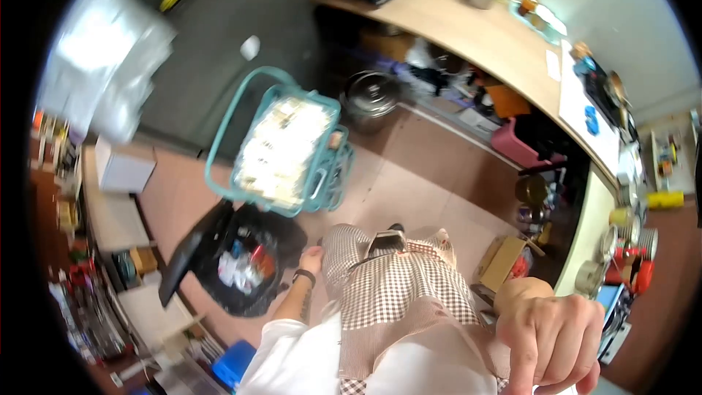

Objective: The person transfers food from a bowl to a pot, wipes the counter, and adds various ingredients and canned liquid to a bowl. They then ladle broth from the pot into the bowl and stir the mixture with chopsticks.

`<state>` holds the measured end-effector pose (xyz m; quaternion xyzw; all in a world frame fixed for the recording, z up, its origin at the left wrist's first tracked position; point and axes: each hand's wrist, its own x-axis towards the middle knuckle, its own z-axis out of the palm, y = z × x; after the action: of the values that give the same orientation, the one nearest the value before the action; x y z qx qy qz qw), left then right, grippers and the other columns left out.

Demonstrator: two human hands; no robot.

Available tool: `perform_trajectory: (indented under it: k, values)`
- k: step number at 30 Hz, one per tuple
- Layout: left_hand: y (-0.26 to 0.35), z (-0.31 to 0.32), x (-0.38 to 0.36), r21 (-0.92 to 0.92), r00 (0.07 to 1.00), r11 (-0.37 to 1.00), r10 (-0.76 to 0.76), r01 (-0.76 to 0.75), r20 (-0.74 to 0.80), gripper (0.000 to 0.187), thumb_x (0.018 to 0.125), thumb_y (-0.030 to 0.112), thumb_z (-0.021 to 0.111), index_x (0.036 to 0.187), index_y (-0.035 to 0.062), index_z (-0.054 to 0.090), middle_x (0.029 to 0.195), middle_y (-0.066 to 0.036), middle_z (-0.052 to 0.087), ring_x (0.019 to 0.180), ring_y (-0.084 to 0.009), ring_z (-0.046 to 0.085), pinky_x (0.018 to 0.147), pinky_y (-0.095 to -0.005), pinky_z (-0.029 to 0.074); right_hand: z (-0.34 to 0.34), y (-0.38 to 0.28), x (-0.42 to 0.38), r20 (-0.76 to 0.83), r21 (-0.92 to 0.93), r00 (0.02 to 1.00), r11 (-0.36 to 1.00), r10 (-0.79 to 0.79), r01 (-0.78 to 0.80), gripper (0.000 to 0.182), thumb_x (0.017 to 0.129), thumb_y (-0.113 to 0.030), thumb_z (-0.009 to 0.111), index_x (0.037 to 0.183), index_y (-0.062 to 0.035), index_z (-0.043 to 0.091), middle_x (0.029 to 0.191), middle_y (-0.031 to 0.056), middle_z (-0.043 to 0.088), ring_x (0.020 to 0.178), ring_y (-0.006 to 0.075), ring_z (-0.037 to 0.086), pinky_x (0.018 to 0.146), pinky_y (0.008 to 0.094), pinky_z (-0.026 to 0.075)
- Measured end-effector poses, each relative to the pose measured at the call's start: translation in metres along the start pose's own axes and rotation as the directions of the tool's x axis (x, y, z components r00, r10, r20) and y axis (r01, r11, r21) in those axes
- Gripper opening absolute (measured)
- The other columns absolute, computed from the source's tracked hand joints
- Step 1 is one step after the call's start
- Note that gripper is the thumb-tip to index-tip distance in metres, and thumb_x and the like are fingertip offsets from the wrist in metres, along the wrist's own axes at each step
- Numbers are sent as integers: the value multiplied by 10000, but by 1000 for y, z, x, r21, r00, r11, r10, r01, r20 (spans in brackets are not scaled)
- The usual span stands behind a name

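Observation:
My right hand (552, 333) is raised close to the camera at the lower right, back and knuckles towards me. Its fingers are bent downward and held together; their tips and anything they hold are hidden. My left hand (312, 257) hangs low beside the checked apron (409, 285), wearing a dark wristband; its fingers are too small and blurred to read. Near it stands a bin lined with a black bag (289, 238), holding crumpled waste, its black lid (194, 249) swung up. Above the bin, a teal basket (322, 175) with a raised handle holds pale, blurred contents.
A lidded metal pot (373, 95) stands on the floor by the dark cabinet (270, 14). A wooden counter (453, 18) curves along the right, with a pink bin (512, 143) beneath. An open cardboard box (501, 263) sits right of my legs. Shelving (121, 219) lines the left.

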<state>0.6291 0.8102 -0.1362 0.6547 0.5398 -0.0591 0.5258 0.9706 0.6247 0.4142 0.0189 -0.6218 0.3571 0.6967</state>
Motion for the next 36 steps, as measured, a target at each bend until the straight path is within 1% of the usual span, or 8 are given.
perform_trajectory:
  k: [6, 16, 19, 21, 23, 28, 33, 36]
  values:
    - [144, 117, 76, -37, 953, 977, 212, -209, 219, 272, 935, 229, 623, 1091, 19, 696, 966, -117, 721, 901, -208, 669, 831, -335, 516, -55, -137, -49, -109, -289, 992, 957, -61, 27, 450, 986, -183, 549, 605, 41, 632, 549, 81, 540, 514, 170, 581, 890, 369, 570]
    - [250, 263, 287, 322, 734, 931, -96, -173, 673, 432, 992, 317, 482, 1214, -17, 641, 1194, -155, 670, 1030, -251, 619, 946, -365, 453, -186, -334, -135, -319, -655, 917, 755, -239, -31, 367, 973, -157, 576, 670, 24, 673, 616, 110, 610, 545, 198, 628, 900, 388, 574]
    - [342, 329, 322, 408, 665, 756, 49, -512, 745, 389, 989, 267, 505, 1225, -16, 630, 1160, -114, 681, 1002, -231, 632, 911, -342, 483, -182, -390, -202, -681, -731, 606, 340, -411, -592, 125, 791, -78, 708, 694, -12, 664, 642, 89, 625, 575, 226, 634, 661, 410, 604]
    - [458, 376, 282, 446, 680, 782, -40, -434, 732, 388, 972, 260, 546, 1254, 1, 611, 1114, -80, 686, 973, -216, 636, 878, -318, 494, -189, -447, -252, -748, -283, 310, -140, -587, -949, 108, 736, -44, 713, 832, -2, 687, 785, 67, 698, 676, 192, 668, 667, 327, 574]
    - [549, 419, 246, 308, 613, 926, -114, -221, 782, 376, 959, 238, 571, 1240, -9, 608, 1064, -62, 695, 913, -172, 639, 809, -298, 510, -192, -508, -310, -647, 120, -24, -71, -762, -990, 243, 779, -1, 670, 1023, 3, 673, 835, 58, 678, 752, 131, 642, 726, 281, 533]
    - [620, 515, 163, 500, 536, 792, -268, -350, 801, 544, 954, 319, 572, 1339, -63, 530, 1277, -160, 624, 1192, -218, 562, 1022, -298, 403, -134, -731, -543, -318, 458, -232, 66, -919, -887, 573, 829, -166, 718, 1336, 0, 506, 1154, 171, 660, 1071, 248, 643, 922, 359, 503]
    - [568, 564, 162, 603, 712, 699, -192, -384, 676, 545, 944, 341, 580, 1327, -46, 547, 1313, -203, 609, 1264, -261, 542, 1053, -323, 391, -88, -934, -737, -133, 851, -203, -7, -970, -525, 647, 832, -386, 675, 1306, 36, 547, 1214, 301, 611, 1140, 421, 591, 969, 406, 476]
    - [587, 591, 123, 559, 701, 705, -123, -436, 702, 497, 931, 328, 580, 1288, -17, 585, 1193, -221, 664, 1149, -280, 623, 982, -348, 450, -78, -989, -813, -296, 896, -449, -82, -843, -437, 616, 815, -426, 682, 1209, 43, 617, 1130, 314, 632, 1094, 435, 602, 950, 430, 481]
